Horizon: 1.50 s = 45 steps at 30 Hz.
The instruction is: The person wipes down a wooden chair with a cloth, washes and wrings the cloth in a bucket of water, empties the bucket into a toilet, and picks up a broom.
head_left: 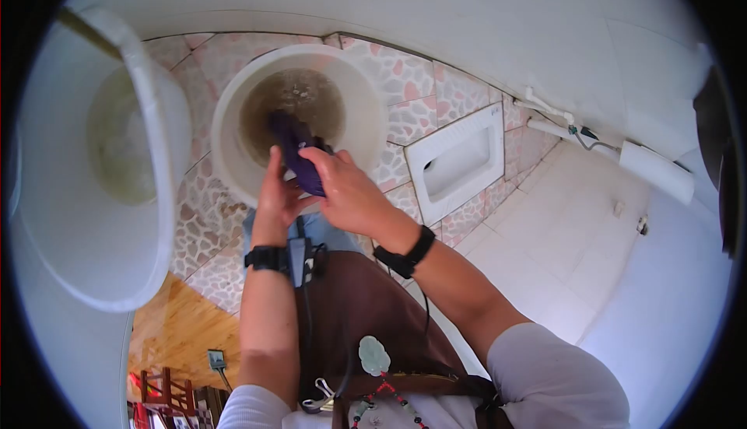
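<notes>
A dark purple cloth [297,149] is bunched between my two hands, its far end over or in the brownish water [311,102] of a round white tub [226,137]. My left hand [278,196] has its fingers round the cloth's near left side, close to the tub's near rim. On the right side of the cloth, my right hand [346,192] presses with thumb and fingers. Both wrists wear black straps. Whether the cloth's far tip is under water cannot be made out clearly.
At the left stands a large white container [159,196] with cloudy liquid inside. A white squat toilet [459,161] is set in the patterned tile floor to the right. White pipes [552,127] run along the right wall. Wooden furniture [167,394] shows at the lower left.
</notes>
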Tool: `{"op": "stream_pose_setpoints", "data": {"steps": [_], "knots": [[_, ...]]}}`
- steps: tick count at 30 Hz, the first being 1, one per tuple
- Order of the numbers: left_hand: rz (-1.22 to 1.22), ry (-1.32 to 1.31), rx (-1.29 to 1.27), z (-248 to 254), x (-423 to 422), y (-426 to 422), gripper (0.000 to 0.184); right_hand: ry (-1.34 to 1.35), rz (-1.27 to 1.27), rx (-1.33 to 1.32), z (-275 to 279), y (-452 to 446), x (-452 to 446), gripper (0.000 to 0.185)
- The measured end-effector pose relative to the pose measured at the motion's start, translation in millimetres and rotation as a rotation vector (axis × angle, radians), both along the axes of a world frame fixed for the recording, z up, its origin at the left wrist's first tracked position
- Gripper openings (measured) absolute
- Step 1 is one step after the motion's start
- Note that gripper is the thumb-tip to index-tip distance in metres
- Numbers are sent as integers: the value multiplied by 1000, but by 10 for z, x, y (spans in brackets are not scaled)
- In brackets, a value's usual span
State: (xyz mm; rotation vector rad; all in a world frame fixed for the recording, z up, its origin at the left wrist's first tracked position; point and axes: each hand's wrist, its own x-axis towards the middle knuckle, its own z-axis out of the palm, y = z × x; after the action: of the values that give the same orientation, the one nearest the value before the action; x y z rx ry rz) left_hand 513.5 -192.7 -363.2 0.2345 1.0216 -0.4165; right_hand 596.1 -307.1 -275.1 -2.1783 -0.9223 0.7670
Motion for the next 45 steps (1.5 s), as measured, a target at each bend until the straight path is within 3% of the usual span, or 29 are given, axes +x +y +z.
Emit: {"op": "stream_pose_setpoints", "data": {"steps": [1,3,5,9,11,13,16,18,20,21,23,25,27,29,30,33,35,37,39,41,43,44,45], "knots": [[6,9,26,104,50,-2,79,-18,43,-20,157,-31,-6,63],[170,-150,-167,213,143,-58,68,-39,91,-2,476,-65,-5,66],[225,-158,-86,289,198,-119,62,22,177,33,820,-91,17,64],[258,-160,-162,441,139,-151,51,97,205,170,1405,-181,11,55],[222,-135,-246,756,163,-186,51,118,169,201,1624,-321,27,56],[287,-100,-208,938,198,-246,34,274,68,127,1777,-522,74,56],[276,-66,-116,990,206,-308,23,333,-202,331,1834,-804,249,62],[243,-150,-211,1189,212,-331,17,360,-273,481,1719,-979,422,66],[314,-202,-183,1697,328,-394,19,626,-611,603,1632,-977,645,74],[325,-176,-161,1850,404,-448,22,639,-581,631,1503,-985,696,74],[388,-268,-133,2325,499,-523,30,879,-867,755,1220,-892,678,67],[509,-352,-123,2430,555,-594,33,1599,-724,881,1066,-671,692,50],[505,-424,-237,2560,550,-500,40,245,-149,484,1171,-445,440,46],[497,-535,-266,2637,518,-408,47,1503,-584,1088,1178,-283,323,56],[475,-520,-255,2641,491,-350,49,1566,-612,1136,1178,-228,309,60],[452,-474,-209,2697,387,-263,54,1507,-442,1139,1362,-62,337,70],[457,-447,-173,2679,313,-185,58,1503,-433,1113,1385,-31,407,64],[246,-426,-192,2549,219,-54,63,1331,-342,904,1221,-77,575,55],[137,-428,-216,2317,185,20,63,1273,-494,849,1225,-35,652,45],[-50,-431,67,2365,218,57,60,1047,-463,522,1212,-13,717,33],[-172,-550,356,2481,293,99,60,936,-488,421,1147,27,766,27],[-229,-723,526,2409,369,95,77,897,-491,365,1243,47,782,29],[-414,-529,877,2319,383,103,106,748,-455,332,1315,77,795,30]]}}
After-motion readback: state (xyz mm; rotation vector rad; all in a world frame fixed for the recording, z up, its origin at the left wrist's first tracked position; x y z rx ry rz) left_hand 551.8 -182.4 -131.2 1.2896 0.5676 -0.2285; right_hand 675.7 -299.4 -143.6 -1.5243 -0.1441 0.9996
